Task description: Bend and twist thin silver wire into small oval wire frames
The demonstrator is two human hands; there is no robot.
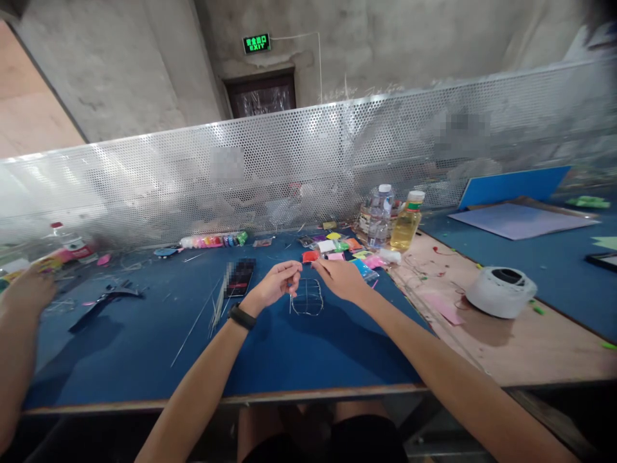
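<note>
Between my hands is a small wire frame, a rounded grid of thin silvery wire, just above the blue table top. My left hand, with a dark band on the wrist, pinches the frame at its upper left. On the upper right, my right hand closes thumb and fingers on the wire as well. The exact spot between the fingertips is too small to make out. Loose straight wires lie left of my left hand, next to a dark phone. A red packet lies just beyond my fingertips.
Several colourful packets lie behind my right hand, near a clear bottle and a bottle of yellow liquid. A white roll stands right. Pliers-like dark tool and another person's hand are left. A perforated metal screen borders the back.
</note>
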